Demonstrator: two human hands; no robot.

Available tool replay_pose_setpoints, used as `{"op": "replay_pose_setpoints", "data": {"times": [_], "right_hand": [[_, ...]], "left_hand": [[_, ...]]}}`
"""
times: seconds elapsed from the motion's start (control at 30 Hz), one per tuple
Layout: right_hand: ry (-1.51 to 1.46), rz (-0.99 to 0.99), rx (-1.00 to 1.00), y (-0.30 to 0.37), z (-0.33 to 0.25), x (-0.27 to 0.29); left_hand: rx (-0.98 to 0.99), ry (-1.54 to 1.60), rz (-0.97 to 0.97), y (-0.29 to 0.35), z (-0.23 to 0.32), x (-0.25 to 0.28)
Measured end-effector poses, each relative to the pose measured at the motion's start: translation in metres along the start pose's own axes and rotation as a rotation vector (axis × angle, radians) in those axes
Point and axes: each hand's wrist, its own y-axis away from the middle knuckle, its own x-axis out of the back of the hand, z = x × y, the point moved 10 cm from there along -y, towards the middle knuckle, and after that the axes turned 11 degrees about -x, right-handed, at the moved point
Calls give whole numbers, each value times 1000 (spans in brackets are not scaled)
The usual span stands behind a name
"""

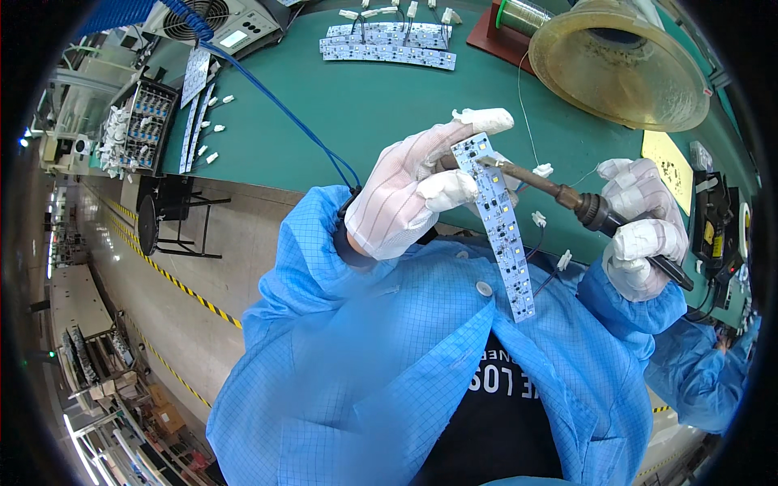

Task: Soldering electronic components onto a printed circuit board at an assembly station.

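Observation:
My left hand (417,186), in a striped white glove with covered fingertips, grips the upper end of a narrow white LED circuit board (504,235). The board slants down in front of my chest, with small yellowish LEDs along its face. In my gloved right hand (647,223) is a soldering iron (567,197) with a dark handle. Its tip meets the board near the top, or hovers just over it; I cannot tell which. Thin wires with white connectors (539,219) hang by the board's right side. A fine solder strand curves toward my right fingers.
A solder spool (525,16) on a reddish stand and a wide fume-extraction hood (620,69) stand at the far right. More LED boards (387,55) lie at the back of the green bench. A blue coiled cord (275,101) runs to my left wrist. A co-worker's blue sleeve (701,368) shows at right.

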Motion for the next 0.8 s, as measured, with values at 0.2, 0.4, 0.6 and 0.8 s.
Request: {"op": "replay_pose_setpoints", "data": {"times": [0.2,0.4,0.6,0.8], "right_hand": [[78,-16,-23,1,-2,0],[80,-41,-11,-1,-6,-3],[51,-35,-16,-2,-5,-3],[28,-20,-37,-2,-2,0]], "left_hand": [[-16,-47,-17,-1,2,-1],[-1,-80,-34,-1,2,-2],[-14,-33,-32,-2,1,-2],[21,6,-17,0,-3,-1]]}}
